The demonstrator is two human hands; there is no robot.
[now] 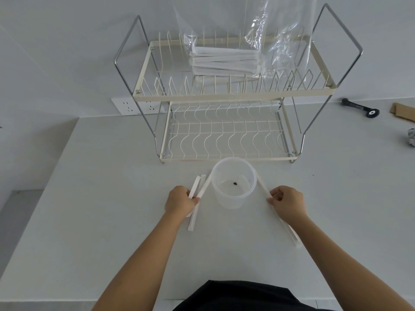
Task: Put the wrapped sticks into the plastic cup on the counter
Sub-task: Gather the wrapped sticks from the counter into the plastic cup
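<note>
A translucent plastic cup [233,182] stands upright on the white counter, with a small dark speck on its bottom. My left hand [179,200] grips white paper-wrapped sticks [197,194] just left of the cup; one stick's far end leans against the cup's left rim. My right hand [287,203] pinches another wrapped stick [263,186] to the right of the cup, its upper end touching the cup's right side and its lower end reaching back past my wrist. More wrapped sticks [224,62] lie in a clear plastic bag on the rack's top shelf.
A two-tier wire dish rack [226,131] stands right behind the cup, its lower shelf bare. A clear plastic bag [280,37] rises from the top shelf. A black tool [361,108], a cardboard piece [404,111] and crumpled foil [412,140] lie far right. A wall socket [137,106] sits at left.
</note>
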